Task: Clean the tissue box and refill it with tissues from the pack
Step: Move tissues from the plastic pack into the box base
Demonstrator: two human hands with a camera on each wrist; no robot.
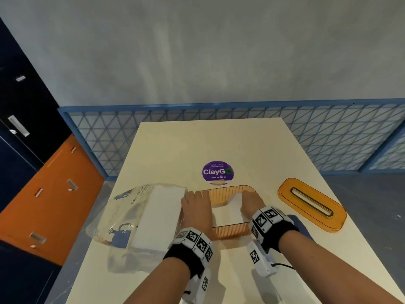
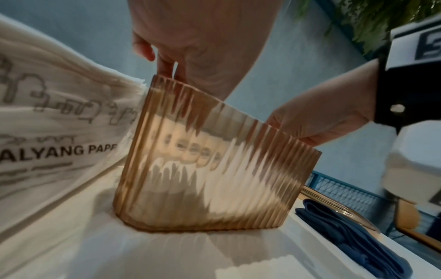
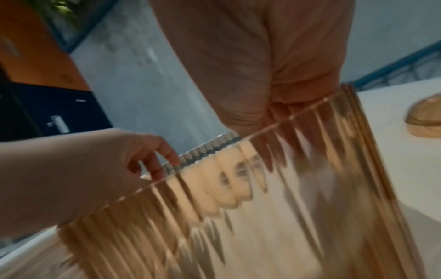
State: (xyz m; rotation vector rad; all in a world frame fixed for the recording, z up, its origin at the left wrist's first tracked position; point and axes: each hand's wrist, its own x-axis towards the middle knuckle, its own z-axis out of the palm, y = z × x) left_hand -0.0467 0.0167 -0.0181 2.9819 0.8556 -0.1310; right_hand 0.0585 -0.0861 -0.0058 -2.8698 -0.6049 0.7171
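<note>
The orange ribbed tissue box stands open on the table, also seen in the left wrist view and the right wrist view. My left hand hooks its fingers over the box's left rim. My right hand reaches down inside the right end and holds white tissues that lie in the box. The ribbed wall blurs the fingertips. The tissue pack, a clear printed bag with a white stack showing, lies against the box's left side.
The orange lid with its slot lies flat to the right. A folded blue cloth sits under my right wrist. A purple sticker marks the table behind the box. Lockers stand on the left.
</note>
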